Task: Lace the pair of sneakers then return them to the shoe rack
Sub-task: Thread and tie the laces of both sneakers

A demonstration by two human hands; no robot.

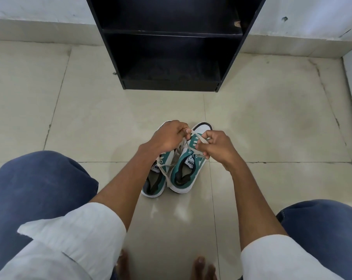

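Sitting side by side on the tiled floor (90,118), just past the centre of the view, are two teal-and-white sneakers, toes pointing toward twelve o'clock: the left sneaker (153,182) and the right sneaker (188,174), their inner sides touching or very nearly so. Both of the person's hands work over the right one. The left hand (168,138) is curled closed, pinching one strand of the cream lace (199,139) between thumb and forefinger, and the right hand (217,147) is likewise closed on the lace at about three o'clock from the eyelets, fingers bent tight around it. The lace runs between the two hands across the right sneaker's upper eyelets; how many eyelets are threaded cannot be told. A second loose lace (163,168) trails over the left sneaker's tongue. At twelve o'clock stands one black shoe rack (171,47) against the wall, with two open compartments visible, both dark inside. Two white rolled sleeves (86,225) and two blue-trousered knees (33,178) frame the view at seven and five o'clock, and two bare feet (201,267) show at six o'clock.
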